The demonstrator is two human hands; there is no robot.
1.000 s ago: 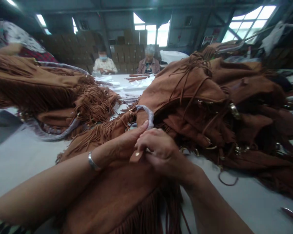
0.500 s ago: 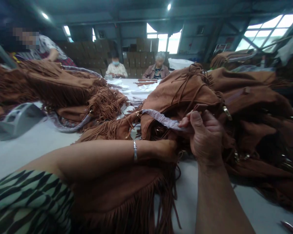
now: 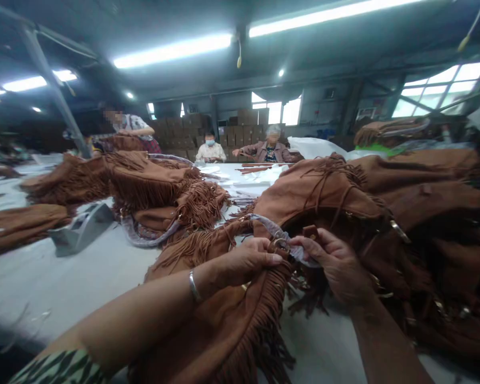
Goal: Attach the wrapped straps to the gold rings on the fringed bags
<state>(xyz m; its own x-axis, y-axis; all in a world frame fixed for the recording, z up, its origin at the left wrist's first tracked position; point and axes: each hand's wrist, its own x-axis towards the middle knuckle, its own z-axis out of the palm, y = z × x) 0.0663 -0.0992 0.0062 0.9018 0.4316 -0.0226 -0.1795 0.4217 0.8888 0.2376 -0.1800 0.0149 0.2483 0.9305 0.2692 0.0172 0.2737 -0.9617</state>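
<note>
A brown fringed suede bag (image 3: 212, 325) lies before me, its fringe hanging along the right side. At its upper corner, my left hand (image 3: 244, 262) is closed on the bag by a metal ring (image 3: 280, 242). A shoulder strap (image 3: 266, 223) wrapped in clear plastic arches behind the ring. My right hand (image 3: 338, 261) pinches the plastic-wrapped end of this strap, close to the ring. A brown leather tab (image 3: 311, 232) with a small metal stud sticks up by the right fingers. Both hands nearly meet; whether the strap end passes through the ring is hidden.
More fringed bags are heaped at the right (image 3: 424, 224) and left (image 3: 152, 181). A grey tape dispenser (image 3: 82, 229) stands on the white table (image 3: 104, 282). Across the table are several people, brown strips (image 3: 256, 168) and stacked cartons (image 3: 184, 130).
My view has tilted up and turned left. My left hand has come out from behind the right hand and the ring now shows at it. The right hand has lowered with the strap end.
</note>
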